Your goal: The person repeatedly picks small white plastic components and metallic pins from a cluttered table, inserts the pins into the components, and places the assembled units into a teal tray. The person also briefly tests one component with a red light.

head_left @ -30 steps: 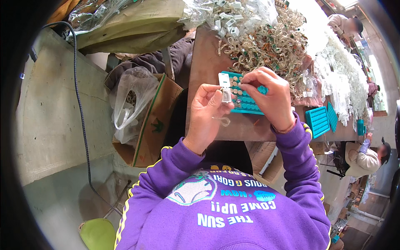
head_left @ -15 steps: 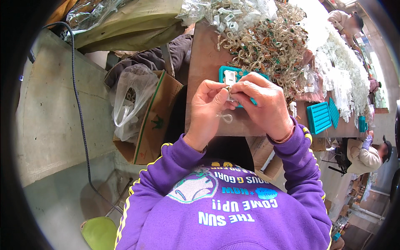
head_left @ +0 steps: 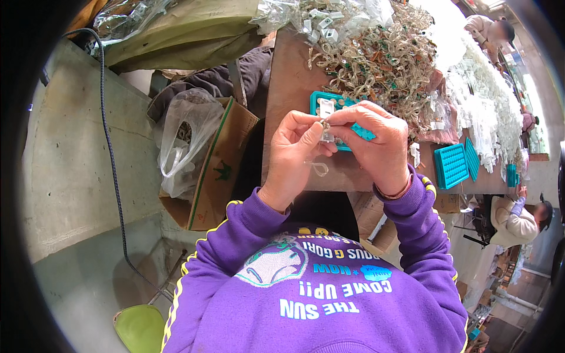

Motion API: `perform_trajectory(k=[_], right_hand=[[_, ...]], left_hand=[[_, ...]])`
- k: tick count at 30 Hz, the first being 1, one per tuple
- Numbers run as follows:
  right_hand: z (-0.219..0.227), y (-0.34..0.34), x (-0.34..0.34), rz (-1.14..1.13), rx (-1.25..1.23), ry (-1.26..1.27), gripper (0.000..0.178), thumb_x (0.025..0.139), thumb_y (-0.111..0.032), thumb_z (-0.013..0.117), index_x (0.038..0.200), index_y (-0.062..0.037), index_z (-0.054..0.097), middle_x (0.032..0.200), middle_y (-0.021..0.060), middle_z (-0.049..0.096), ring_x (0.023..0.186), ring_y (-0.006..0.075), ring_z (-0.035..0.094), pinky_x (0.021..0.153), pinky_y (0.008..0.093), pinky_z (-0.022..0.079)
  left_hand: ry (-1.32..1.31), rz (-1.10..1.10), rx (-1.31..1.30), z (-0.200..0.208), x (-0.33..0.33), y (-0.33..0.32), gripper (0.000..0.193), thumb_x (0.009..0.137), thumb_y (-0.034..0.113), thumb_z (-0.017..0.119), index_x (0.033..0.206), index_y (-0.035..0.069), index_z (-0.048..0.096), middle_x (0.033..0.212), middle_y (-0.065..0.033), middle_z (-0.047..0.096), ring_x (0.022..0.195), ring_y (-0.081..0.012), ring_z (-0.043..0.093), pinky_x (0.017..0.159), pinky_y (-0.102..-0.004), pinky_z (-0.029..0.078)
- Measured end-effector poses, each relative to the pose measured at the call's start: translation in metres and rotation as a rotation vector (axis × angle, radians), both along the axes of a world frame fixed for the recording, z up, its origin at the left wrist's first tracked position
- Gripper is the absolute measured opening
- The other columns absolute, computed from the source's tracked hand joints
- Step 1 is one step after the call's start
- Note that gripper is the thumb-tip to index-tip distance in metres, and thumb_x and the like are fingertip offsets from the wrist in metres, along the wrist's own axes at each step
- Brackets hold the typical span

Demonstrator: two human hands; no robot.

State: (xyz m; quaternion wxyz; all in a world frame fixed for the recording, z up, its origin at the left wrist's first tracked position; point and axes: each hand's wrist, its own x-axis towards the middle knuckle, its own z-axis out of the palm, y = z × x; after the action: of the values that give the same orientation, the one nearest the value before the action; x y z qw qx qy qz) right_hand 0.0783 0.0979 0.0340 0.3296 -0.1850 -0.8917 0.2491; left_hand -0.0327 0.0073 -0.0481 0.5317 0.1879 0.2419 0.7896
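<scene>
Between my hands is a small white plastic housing [head_left: 327, 107], open on top, held over a teal tray [head_left: 319, 97] on the table. My left hand [head_left: 292, 154] is closed round its lower part, thumb and fingers pinching it. A thin pale cable loop [head_left: 319, 169] hangs below these fingers. My right hand [head_left: 376, 141] is closed too, thumb and forefinger pinched at the housing's middle, on a small part there. Fingertips hide most of that part, so I cannot make out what it is. Small round pieces lie in the tray.
A heap of coiled cables with small boards [head_left: 382, 53] covers the table beyond the tray. White housings [head_left: 323, 23] lie at the back. Empty teal trays [head_left: 452, 166] stand at right, near clear plastic pieces [head_left: 482, 100]. A cardboard box [head_left: 215, 170] stands left; co-workers [head_left: 513, 220] sit right.
My right hand has shifted slightly, its fingers drawn up and closer together at the housing's middle. The left hand keeps its hold almost unmoved.
</scene>
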Motion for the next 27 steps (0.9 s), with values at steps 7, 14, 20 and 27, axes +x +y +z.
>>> perform_trajectory(k=[7,14,20,27], right_hand=[[-0.014,-0.013,0.005,0.000,0.454,-0.006,0.028,0.071,-0.007,0.067,0.099,-0.0104,0.070,0.088,0.0036,0.070,0.079,0.0206,0.067,0.078,0.0370,0.053],[-0.017,0.017,0.023,-0.270,0.135,0.028,0.018,0.083,-0.005,0.068,0.102,-0.0074,0.070,0.089,0.0087,0.069,0.078,0.0267,0.067,0.069,0.0333,0.053],[-0.043,0.038,0.021,-0.250,0.211,-0.175,0.009,0.083,-0.012,0.069,0.091,-0.0069,0.069,0.085,0.0093,0.064,0.075,0.0295,0.065,0.066,0.0368,0.052],[-0.039,0.036,0.014,-0.233,0.100,-0.127,0.010,0.079,-0.007,0.072,0.088,-0.0044,0.068,0.083,0.0092,0.065,0.073,0.0257,0.065,0.066,0.0342,0.053]], left_hand=[[-0.008,0.013,0.003,0.000,0.001,0.001,0.014,0.098,0.014,0.059,0.104,0.002,0.054,0.094,-0.0104,0.067,0.076,-0.0169,0.067,0.069,-0.0265,0.055],[-0.120,-0.039,-0.021,0.000,-0.001,-0.002,0.012,0.099,0.012,0.056,0.108,0.007,0.051,0.090,0.0001,0.060,0.057,-0.0016,0.039,0.050,-0.0169,0.032],[-0.034,-0.050,0.008,-0.006,-0.001,-0.001,0.013,0.101,0.016,0.053,0.112,0.010,0.051,0.101,-0.0084,0.067,0.053,-0.0011,0.033,0.047,-0.0170,0.028],[-0.109,-0.093,-0.016,-0.003,-0.004,-0.001,0.012,0.100,0.016,0.055,0.108,0.009,0.052,0.098,-0.0079,0.066,0.059,-0.0035,0.043,0.051,-0.0176,0.034]])
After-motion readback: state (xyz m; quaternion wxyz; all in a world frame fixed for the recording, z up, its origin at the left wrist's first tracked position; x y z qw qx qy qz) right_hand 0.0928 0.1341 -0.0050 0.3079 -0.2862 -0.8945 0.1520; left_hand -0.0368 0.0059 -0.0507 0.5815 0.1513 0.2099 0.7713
